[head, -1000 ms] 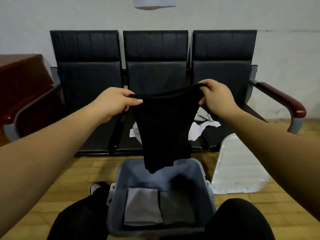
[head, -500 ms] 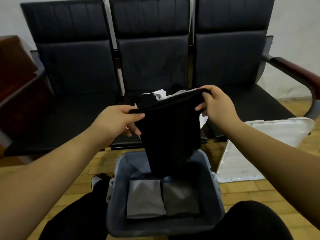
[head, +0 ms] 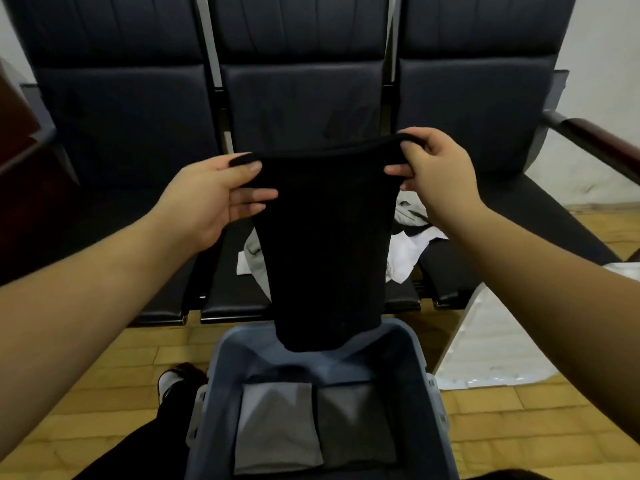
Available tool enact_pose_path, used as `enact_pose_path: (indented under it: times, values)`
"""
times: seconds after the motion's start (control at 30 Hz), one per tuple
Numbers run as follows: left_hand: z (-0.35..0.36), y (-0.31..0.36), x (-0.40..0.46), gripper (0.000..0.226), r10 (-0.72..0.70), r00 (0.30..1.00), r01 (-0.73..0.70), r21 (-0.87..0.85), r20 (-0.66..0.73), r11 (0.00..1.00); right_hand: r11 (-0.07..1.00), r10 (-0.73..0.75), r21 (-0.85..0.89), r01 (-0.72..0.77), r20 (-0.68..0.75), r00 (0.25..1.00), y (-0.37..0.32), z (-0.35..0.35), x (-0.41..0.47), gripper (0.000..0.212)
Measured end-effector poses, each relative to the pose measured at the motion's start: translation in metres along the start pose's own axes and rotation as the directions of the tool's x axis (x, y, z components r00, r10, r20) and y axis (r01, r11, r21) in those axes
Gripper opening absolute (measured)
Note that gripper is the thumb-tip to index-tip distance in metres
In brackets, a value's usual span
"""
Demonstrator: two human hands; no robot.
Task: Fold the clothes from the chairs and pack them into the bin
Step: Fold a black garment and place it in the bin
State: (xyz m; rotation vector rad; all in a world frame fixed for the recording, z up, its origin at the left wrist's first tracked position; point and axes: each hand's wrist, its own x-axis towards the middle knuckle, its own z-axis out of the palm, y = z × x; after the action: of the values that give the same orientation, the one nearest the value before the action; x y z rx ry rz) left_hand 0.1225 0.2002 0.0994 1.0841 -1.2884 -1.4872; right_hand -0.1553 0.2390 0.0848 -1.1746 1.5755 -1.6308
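Currently both hands are up and apart, each pinching a top corner of the black garment. Left hand has thumb on top of the folded edge with fingers under it; right hand grips the other corner, fingers curled round the edge. Held that way the cloth hangs flat under its own weight, probably to square it before the next fold or to lower it in.

Its bottom hem hangs directly below the hands, over the far rim of the bin, so a straight drop should land it inside. Looks already folded lengthwise, judging by the narrow strip shape.

Below the hands and nearer the person, two folded pieces lie side by side on the bin floor: a light grey one on the left, a darker grey one touching it on the right.

Beyond the hands, on the middle chair seat, white clothes lie unfolded, partly hidden behind the black piece. Task likely around halfway.

Below the right hand, a white lid leans beside the bin.
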Motion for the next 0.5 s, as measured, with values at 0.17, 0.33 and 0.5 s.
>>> enact_pose_path:
  times: [0.17, 0.33, 0.5]
  values:
    - [0.001, -0.016, 0.072, 0.029, 0.003, 1.000, -0.002, 0.032, -0.030, 0.999, 0.994, 0.095, -0.047, -0.094, 0.005, 0.995, 0.033, 0.017, 0.059, 0.021]
    - [0.003, -0.039, 0.117, 0.032, 0.012, 0.998, -0.009, 0.049, -0.056, 0.999, 0.988, 0.146, -0.059, -0.145, 0.011, 0.989, 0.070, 0.025, 0.091, 0.017]
    - [-0.009, -0.068, 0.114, 0.027, -0.028, 1.000, 0.028, 0.029, -0.012, 0.999, 0.985, 0.174, -0.008, -0.174, 0.041, 0.984, 0.096, 0.025, 0.077, 0.018]
